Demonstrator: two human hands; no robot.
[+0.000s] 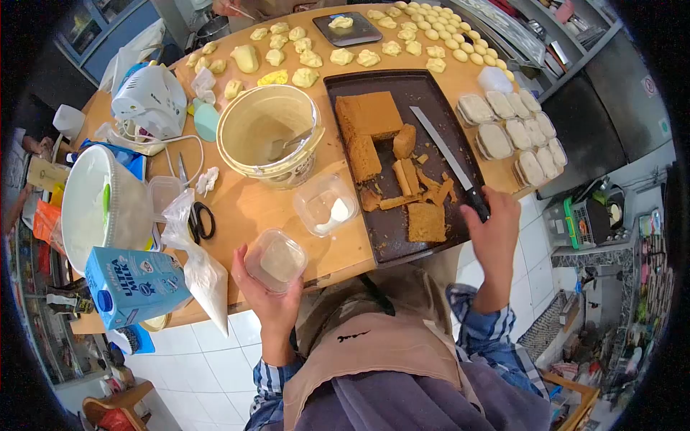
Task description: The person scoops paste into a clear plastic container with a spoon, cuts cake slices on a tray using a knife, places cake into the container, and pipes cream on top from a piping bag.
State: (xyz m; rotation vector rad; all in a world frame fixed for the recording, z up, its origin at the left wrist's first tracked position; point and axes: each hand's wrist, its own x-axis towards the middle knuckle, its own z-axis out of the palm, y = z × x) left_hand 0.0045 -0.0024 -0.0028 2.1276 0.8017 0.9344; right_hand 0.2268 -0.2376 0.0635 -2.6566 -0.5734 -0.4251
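My left hand [269,302] is wrapped round a small clear plastic container [282,260] at the table's front edge. At the right side of the dark baking tray [388,256], my right hand [496,228] has thumb and fingers around the black handle of a long serrated knife [447,156]. The blade lies along the tray, pointing away from me. Left of the knife are a large block of brown sponge cake [369,113], cut pieces and crumbs. Between my left hand and the tray stands another clear container [325,206] with a white spoon-like piece inside.
A large tub [267,129], piping bag [205,276], scissors [201,221], milk carton [136,286], white mixing bowl [90,205] and hand mixer [151,99] crowd the left. Filled containers [494,141] sit at the right, dough pieces [305,77] at the back. Another person's hand [228,7] shows beyond.
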